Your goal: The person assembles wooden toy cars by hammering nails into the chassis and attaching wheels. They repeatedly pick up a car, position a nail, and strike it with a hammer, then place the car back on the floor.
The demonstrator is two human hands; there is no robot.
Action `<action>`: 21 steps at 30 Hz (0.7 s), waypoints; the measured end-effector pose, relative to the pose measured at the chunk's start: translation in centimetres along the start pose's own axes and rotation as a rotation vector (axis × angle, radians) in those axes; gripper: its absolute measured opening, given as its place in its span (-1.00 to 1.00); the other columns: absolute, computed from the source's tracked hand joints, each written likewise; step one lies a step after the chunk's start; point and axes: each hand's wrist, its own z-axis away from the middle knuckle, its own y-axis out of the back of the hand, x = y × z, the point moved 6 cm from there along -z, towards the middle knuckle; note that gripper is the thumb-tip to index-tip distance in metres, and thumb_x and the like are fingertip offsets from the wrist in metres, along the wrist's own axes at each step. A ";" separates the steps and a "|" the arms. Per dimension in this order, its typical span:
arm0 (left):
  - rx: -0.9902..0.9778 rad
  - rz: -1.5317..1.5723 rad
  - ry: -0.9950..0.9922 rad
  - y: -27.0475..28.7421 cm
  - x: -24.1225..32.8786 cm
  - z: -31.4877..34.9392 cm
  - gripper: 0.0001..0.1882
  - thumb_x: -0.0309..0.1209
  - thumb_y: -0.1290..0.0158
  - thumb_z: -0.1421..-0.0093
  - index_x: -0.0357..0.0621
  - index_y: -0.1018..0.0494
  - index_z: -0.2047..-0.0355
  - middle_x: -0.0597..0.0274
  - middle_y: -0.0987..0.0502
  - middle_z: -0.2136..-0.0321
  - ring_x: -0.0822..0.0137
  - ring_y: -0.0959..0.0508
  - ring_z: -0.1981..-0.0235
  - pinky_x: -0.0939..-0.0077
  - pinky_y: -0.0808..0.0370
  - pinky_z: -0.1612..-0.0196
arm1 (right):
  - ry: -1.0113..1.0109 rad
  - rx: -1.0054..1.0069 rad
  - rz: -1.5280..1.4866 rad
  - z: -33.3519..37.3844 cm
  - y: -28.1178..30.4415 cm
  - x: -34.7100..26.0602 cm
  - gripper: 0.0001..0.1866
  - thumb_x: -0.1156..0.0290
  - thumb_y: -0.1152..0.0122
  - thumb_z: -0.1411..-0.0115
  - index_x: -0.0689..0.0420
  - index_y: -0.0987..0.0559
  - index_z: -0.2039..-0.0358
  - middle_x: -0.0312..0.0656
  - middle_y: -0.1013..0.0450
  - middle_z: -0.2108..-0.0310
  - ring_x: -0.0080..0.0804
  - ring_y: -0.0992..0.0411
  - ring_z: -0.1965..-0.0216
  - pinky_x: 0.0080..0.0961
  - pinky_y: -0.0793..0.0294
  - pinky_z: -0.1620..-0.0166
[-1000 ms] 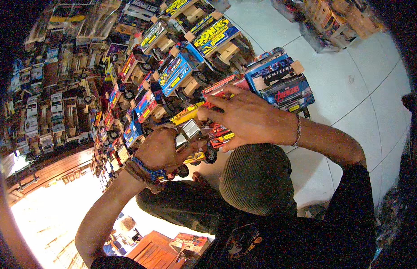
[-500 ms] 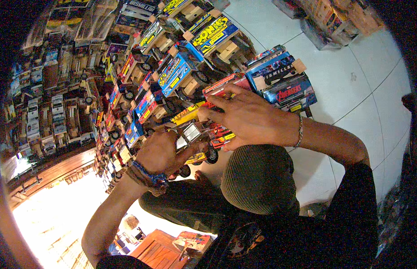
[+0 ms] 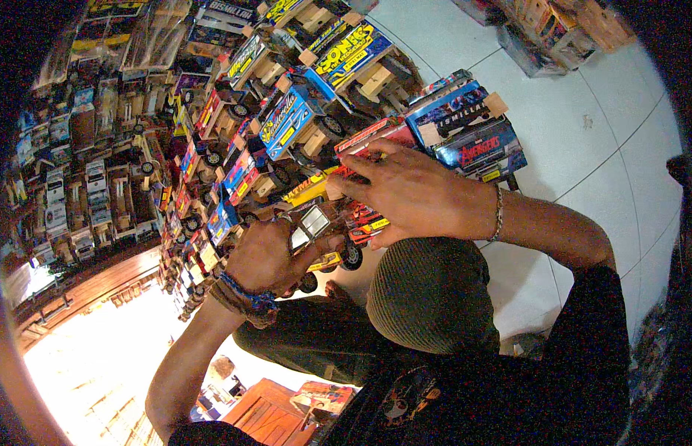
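Note:
My left hand (image 3: 263,256) is closed around the front of a wooden toy truck, at its cab (image 3: 312,225) with pale silver window panels. The fingertips on its far side are hidden. My right hand (image 3: 416,189) lies over the truck's red, decorated body (image 3: 367,221), its fingers bent and its thumb along the near side. A small wooden block (image 3: 335,187) shows by the right fingertips. Black wheels (image 3: 351,256) are visible below the truck. Just beyond the right hand stands a dark blue toy truck (image 3: 480,149) with printed panels.
Rows of colourful wooden toy trucks (image 3: 288,123) stand close together ahead and to the left. More wooden toys (image 3: 97,193) fill the far left. Pale floor tiles (image 3: 584,134) lie at right, with plastic-wrapped goods (image 3: 543,48) beyond. A ribbed knit cap (image 3: 431,297) shows below the right hand.
Both hands keep their places on the toy truck, with only a slight shift. The left forearm has moved a little to the right.

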 end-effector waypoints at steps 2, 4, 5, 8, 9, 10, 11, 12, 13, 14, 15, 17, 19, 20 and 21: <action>-0.020 -0.020 0.026 0.0 0.0 0.1 -0.26 0.25 -0.16 -0.12 -0.07 -0.47 -0.08 -0.10 -0.65 0.26 -0.11 -0.65 0.25 0.09 -0.60 0.20 | 0.007 -0.021 -0.011 0.0 0.0 0.0 -0.07 -0.05 -0.49 0.09 0.06 -0.26 -0.22 0.19 -0.24 -0.25 0.13 -0.27 -0.25 -0.12 -0.22 -0.31; -0.004 -0.008 0.014 0.1 0.2 0.1 -0.26 0.25 -0.16 -0.12 -0.07 -0.47 -0.08 -0.11 -0.64 0.26 -0.11 -0.65 0.25 0.08 -0.60 0.19 | 0.021 -0.017 -0.038 0.0 0.2 0.0 -0.06 -0.05 -0.49 0.09 0.08 -0.26 -0.22 0.19 -0.25 -0.25 0.10 -0.27 -0.25 -0.14 -0.21 -0.31; 0.018 0.004 -0.011 0.2 0.4 0.1 -0.26 0.24 -0.16 -0.13 -0.08 -0.46 -0.09 -0.11 -0.64 0.26 -0.11 -0.65 0.24 0.08 -0.59 0.19 | 0.005 -0.060 -0.028 0.0 -0.1 0.1 -0.05 -0.05 -0.49 0.09 0.08 -0.25 -0.23 0.19 -0.25 -0.25 0.09 -0.28 -0.25 -0.14 -0.21 -0.31; -0.018 0.012 0.014 -0.2 -0.1 0.1 -0.27 0.23 -0.16 -0.14 -0.09 -0.46 -0.08 -0.11 -0.64 0.25 -0.11 -0.65 0.23 0.08 -0.59 0.17 | 0.013 -0.041 0.006 -0.1 0.1 0.0 -0.03 -0.07 -0.47 0.08 0.11 -0.24 -0.24 0.19 -0.25 -0.25 0.05 -0.28 -0.25 -0.16 -0.19 -0.32; -0.036 0.033 0.033 -0.3 -0.4 0.0 -0.28 0.22 -0.17 -0.14 -0.10 -0.46 -0.08 -0.10 -0.64 0.25 -0.11 -0.65 0.23 0.08 -0.59 0.16 | 0.022 -0.021 0.011 -0.1 0.2 -0.1 -0.03 -0.07 -0.47 0.08 0.12 -0.24 -0.24 0.19 -0.25 -0.25 0.04 -0.29 -0.25 -0.16 -0.19 -0.32; -0.018 -0.008 0.006 -0.3 -0.4 0.0 -0.29 0.21 -0.17 -0.15 -0.10 -0.46 -0.08 -0.10 -0.64 0.25 -0.11 -0.65 0.23 0.09 -0.59 0.16 | 0.021 -0.034 0.007 -0.1 0.1 -0.1 -0.03 -0.08 -0.46 0.07 0.13 -0.24 -0.24 0.19 -0.25 -0.25 0.03 -0.29 -0.25 -0.17 -0.19 -0.32; 0.010 -0.026 -0.027 -0.3 -0.3 -0.1 -0.29 0.19 -0.17 -0.15 -0.11 -0.46 -0.08 -0.10 -0.64 0.25 -0.11 -0.65 0.23 0.09 -0.59 0.17 | 0.029 -0.026 0.017 -0.1 0.1 -0.1 -0.02 -0.09 -0.46 0.07 0.13 -0.24 -0.25 0.19 -0.24 -0.25 0.02 -0.29 -0.25 -0.17 -0.18 -0.33; 0.038 -0.044 -0.059 -0.2 -0.3 -0.1 -0.30 0.18 -0.17 -0.16 -0.11 -0.46 -0.08 -0.09 -0.64 0.25 -0.11 -0.65 0.23 0.09 -0.59 0.17 | 0.027 -0.049 0.020 -0.1 0.0 -0.1 -0.02 -0.09 -0.45 0.07 0.14 -0.23 -0.25 0.19 -0.24 -0.26 0.01 -0.29 -0.26 -0.18 -0.18 -0.33; 0.065 -0.034 -0.069 -0.2 -0.3 -0.1 -0.31 0.20 -0.15 -0.17 -0.18 -0.49 0.00 -0.13 -0.63 0.30 -0.13 -0.65 0.28 0.07 -0.59 0.20 | 0.025 -0.072 0.024 -0.2 -0.1 -0.1 -0.02 -0.10 -0.45 0.07 0.14 -0.23 -0.25 0.19 -0.24 -0.26 0.00 -0.29 -0.26 -0.18 -0.17 -0.33; 0.091 -0.023 -0.080 -0.2 -0.2 -0.1 -0.30 0.22 -0.13 -0.17 -0.25 -0.52 0.07 -0.17 -0.62 0.36 -0.14 -0.65 0.33 0.04 -0.59 0.24 | 0.023 -0.065 0.019 -0.1 -0.1 -0.1 -0.02 -0.09 -0.46 0.07 0.13 -0.23 -0.25 0.19 -0.24 -0.26 0.02 -0.28 -0.26 -0.18 -0.18 -0.33; 0.110 0.016 -0.084 -0.2 -0.2 -0.1 -0.28 0.23 -0.11 -0.18 -0.31 -0.55 0.14 -0.21 -0.61 0.41 -0.15 -0.65 0.38 0.02 -0.60 0.28 | 0.021 -0.059 0.014 -0.1 0.0 -0.1 -0.01 -0.08 -0.47 0.08 0.12 -0.23 -0.25 0.18 -0.24 -0.26 0.03 -0.27 -0.26 -0.17 -0.19 -0.33; 0.108 0.011 -0.066 -0.4 -0.3 -0.1 -0.27 0.24 -0.12 -0.16 -0.32 -0.55 0.15 -0.23 -0.61 0.41 -0.16 -0.65 0.37 0.01 -0.60 0.28 | 0.004 -0.051 0.010 -0.1 0.0 -0.2 -0.02 -0.07 -0.48 0.09 0.08 -0.23 -0.26 0.16 -0.23 -0.27 0.07 -0.26 -0.27 -0.15 -0.21 -0.32; 0.115 0.025 -0.042 -0.4 -0.2 -0.3 -0.26 0.25 -0.13 -0.15 -0.32 -0.56 0.17 -0.24 -0.60 0.41 -0.17 -0.64 0.36 0.01 -0.60 0.29 | -0.029 -0.046 0.015 -0.1 -0.1 0.0 -0.02 -0.04 -0.50 0.10 0.04 -0.24 -0.26 0.14 -0.22 -0.27 0.12 -0.24 -0.27 -0.11 -0.24 -0.31; 0.126 0.025 -0.033 -0.4 -0.2 -0.3 -0.26 0.25 -0.13 -0.15 -0.32 -0.57 0.18 -0.25 -0.60 0.41 -0.17 -0.64 0.36 0.02 -0.60 0.29 | -0.028 -0.041 -0.002 0.0 -0.2 0.0 -0.03 -0.03 -0.50 0.11 0.03 -0.24 -0.26 0.14 -0.22 -0.28 0.14 -0.24 -0.26 -0.10 -0.25 -0.30; 0.140 0.050 -0.034 -0.4 -0.1 -0.3 -0.26 0.26 -0.13 -0.14 -0.32 -0.57 0.20 -0.26 -0.60 0.41 -0.17 -0.64 0.36 0.02 -0.60 0.29 | -0.027 -0.036 -0.019 0.0 -0.2 0.0 -0.03 -0.02 -0.51 0.11 0.02 -0.24 -0.26 0.13 -0.22 -0.28 0.16 -0.24 -0.25 -0.08 -0.26 -0.29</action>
